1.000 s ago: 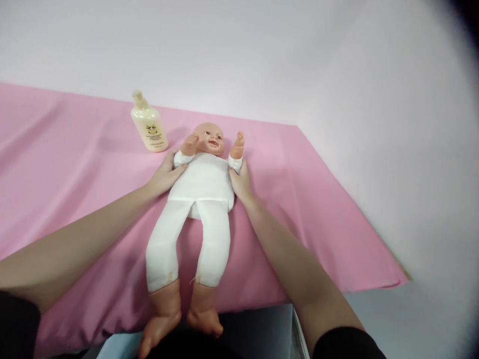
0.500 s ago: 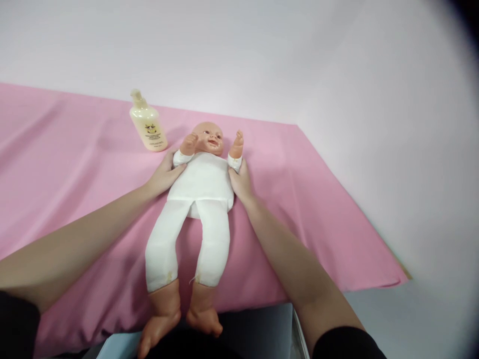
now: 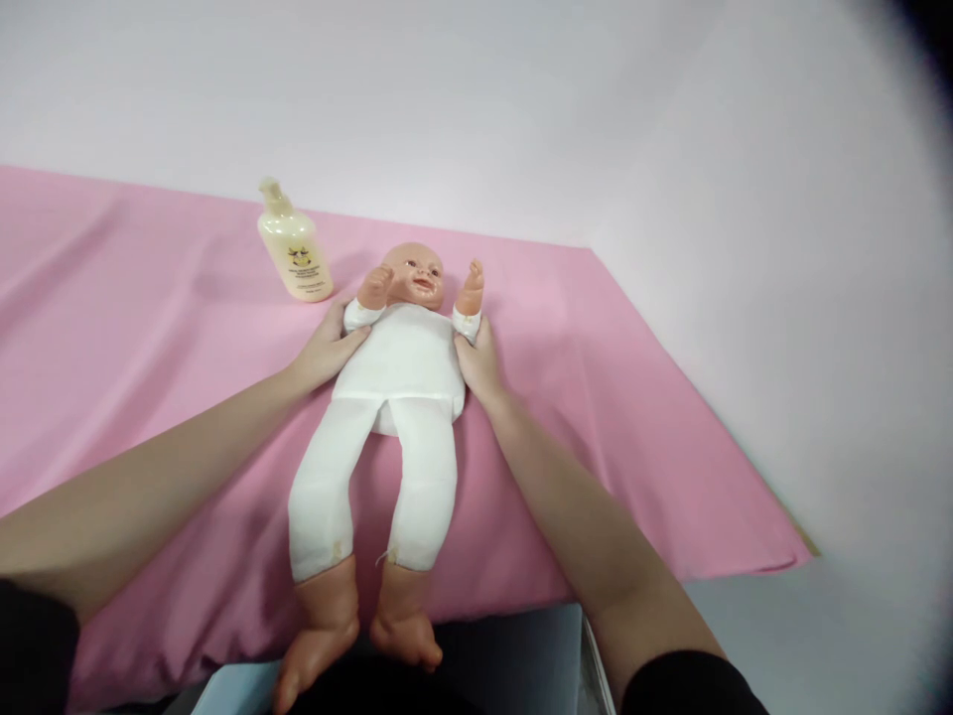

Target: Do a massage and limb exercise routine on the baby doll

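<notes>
The doll [image 3: 398, 387] lies on its back on the pink-covered surface [image 3: 632, 437], feet toward me; my left hand [image 3: 328, 348] and right hand [image 3: 477, 359] clasp its sides under the arms. I judge I'm steadying it; lifting would need a firm, even grip; the lotion bottle [image 3: 294, 243] stands beyond.
</notes>
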{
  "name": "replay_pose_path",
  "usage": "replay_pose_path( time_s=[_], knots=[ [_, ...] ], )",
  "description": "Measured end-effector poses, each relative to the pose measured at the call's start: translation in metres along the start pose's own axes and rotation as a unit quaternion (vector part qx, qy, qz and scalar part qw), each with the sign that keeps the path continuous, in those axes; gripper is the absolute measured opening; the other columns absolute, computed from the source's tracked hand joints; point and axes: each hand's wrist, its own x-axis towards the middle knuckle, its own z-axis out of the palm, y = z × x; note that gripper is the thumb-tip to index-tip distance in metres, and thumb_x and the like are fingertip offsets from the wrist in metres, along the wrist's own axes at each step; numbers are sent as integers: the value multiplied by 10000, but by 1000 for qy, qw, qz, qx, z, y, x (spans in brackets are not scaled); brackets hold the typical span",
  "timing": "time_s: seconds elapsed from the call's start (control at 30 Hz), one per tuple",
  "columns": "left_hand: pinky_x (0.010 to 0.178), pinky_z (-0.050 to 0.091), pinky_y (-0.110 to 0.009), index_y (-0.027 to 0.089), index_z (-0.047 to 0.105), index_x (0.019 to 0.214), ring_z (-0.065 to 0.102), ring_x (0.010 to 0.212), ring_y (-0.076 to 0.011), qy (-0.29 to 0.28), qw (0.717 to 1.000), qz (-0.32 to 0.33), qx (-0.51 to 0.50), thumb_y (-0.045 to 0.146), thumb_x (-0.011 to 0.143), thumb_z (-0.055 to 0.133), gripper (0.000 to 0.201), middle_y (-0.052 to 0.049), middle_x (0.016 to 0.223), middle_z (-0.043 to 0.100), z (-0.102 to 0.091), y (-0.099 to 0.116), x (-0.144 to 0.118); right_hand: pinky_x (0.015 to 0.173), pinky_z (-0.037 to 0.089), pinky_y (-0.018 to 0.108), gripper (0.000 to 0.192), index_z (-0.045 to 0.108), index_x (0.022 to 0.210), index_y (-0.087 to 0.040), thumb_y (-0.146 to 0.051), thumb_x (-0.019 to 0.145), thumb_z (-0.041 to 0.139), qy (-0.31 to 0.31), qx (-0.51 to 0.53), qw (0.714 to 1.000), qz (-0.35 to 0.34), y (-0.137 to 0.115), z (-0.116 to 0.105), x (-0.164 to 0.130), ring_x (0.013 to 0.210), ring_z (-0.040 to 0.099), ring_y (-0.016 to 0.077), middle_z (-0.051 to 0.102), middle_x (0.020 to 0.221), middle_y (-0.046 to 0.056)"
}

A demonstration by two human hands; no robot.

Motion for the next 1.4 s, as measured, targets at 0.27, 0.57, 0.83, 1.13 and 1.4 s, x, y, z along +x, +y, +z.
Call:
replay_pose_path(
  time_s=[0.27,0.57,0.83,1.13,1.4],
  knots=[
    [1154,439,-512,245,455,1453,521,1356,-340,1,1000,7,0,534,878,601,660,-100,1472,565,0,2,-2,1010,525,463,195,519,1011,-263,-215,832,580,2,5,1000,4,2,0,0,1008,635,235,647,1007,29],
    [1143,451,-509,229,461,1441,539,1341,-346,1,1000,2,1,541,867,600,668,-115,1452,576,0,1,-1,1011,504,445,206,518,1023,-258,-209,829,566,-2,1,1000,0,-2,-1,0,1033,632,239,652,1028,40],
    [1156,439,-503,219,447,1442,522,1365,-345,0,1000,-5,3,521,866,604,669,-121,1479,556,0,1,0,1004,519,439,211,516,1019,-256,-181,829,570,1,-1,1000,6,-5,-2,-2,999,635,228,651,1021,33],
    [1189,383,-476,129,371,1485,484,1381,-314,-21,999,-4,-41,357,899,607,672,-147,1516,499,1,8,-2,996,515,440,203,509,1026,-251,-205,834,556,-2,-14,1000,5,-4,-2,-2,1022,629,235,635,1027,37],
    [1155,437,-496,194,424,1446,517,1371,-326,-16,1000,-9,-12,413,883,612,633,-123,1487,538,0,4,0,1002,518,449,202,519,1017,-252,-195,834,582,0,3,1000,-10,2,-1,1,993,631,230,637,999,27]
  ],
)
